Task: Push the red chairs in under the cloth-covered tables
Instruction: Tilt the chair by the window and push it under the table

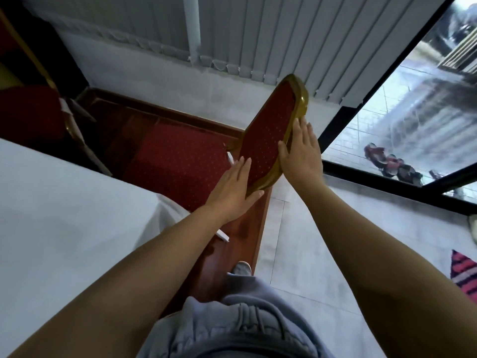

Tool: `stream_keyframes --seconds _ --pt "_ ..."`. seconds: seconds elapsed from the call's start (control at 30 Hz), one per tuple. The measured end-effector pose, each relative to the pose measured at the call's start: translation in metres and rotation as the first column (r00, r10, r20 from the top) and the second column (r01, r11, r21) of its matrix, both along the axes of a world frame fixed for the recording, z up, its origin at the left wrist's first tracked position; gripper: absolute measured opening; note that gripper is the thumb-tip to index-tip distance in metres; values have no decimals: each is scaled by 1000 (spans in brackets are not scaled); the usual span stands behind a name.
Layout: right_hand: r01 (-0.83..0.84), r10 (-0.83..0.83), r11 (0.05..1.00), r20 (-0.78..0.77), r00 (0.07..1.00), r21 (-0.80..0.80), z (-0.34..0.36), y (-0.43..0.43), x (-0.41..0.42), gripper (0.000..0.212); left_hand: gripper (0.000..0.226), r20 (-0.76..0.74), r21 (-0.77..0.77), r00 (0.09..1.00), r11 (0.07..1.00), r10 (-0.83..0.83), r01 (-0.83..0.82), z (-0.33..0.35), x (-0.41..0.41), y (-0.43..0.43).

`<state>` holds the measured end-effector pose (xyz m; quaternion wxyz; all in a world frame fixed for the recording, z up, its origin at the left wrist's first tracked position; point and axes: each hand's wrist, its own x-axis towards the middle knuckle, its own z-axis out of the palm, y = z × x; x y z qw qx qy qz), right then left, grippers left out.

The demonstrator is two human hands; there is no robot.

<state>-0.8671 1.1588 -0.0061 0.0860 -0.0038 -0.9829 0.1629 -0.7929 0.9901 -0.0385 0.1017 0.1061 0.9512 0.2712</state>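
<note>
Left hand: the left hand (231,188) lies flat and spread, fingers straight, palm pressed on the lower end of the chair back; it grips nothing.
Right hand: the right hand (300,153) is open with fingers extended, laid along the gold frame's outer edge, thumb on the red padding; it presses rather than clasps.
Chair back: the red dotted upholstered chair back with a gold-painted frame (268,135) sits between the two hands, slanting up and away from them.
Chair seat: the red dotted cushioned seat (178,164) lies just beyond and to the left of the left hand, partly under the table edge.
Table: the white cloth-covered table (64,215) spreads to the left of the left forearm, its cloth hanging near the seat.
Second chair: another red chair with a gold frame (31,115) stands far left, well apart from both hands.
Platform: a reddish-brown wooden step (242,236) runs beneath the left wrist.
Window: a dark-framed glass pane (402,120) is right of the right hand.
</note>
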Motion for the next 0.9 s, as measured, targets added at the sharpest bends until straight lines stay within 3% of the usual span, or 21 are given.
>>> stream_keyframes --seconds 0.2,0.5,0.9 --pt "-65 64 998 -53 997 -17 5 17 -57 68 91 48 1 998 999 -43 43 -5 -45 28" --pt "-164 158 977 -54 986 -136 10 28 -108 63 86 -33 -50 977 976 -212 210 -17 -69 42" --pt "-234 228 954 -53 972 -188 4 41 -129 64 82 -141 -114 969 976 -202 187 -22 -75 68"
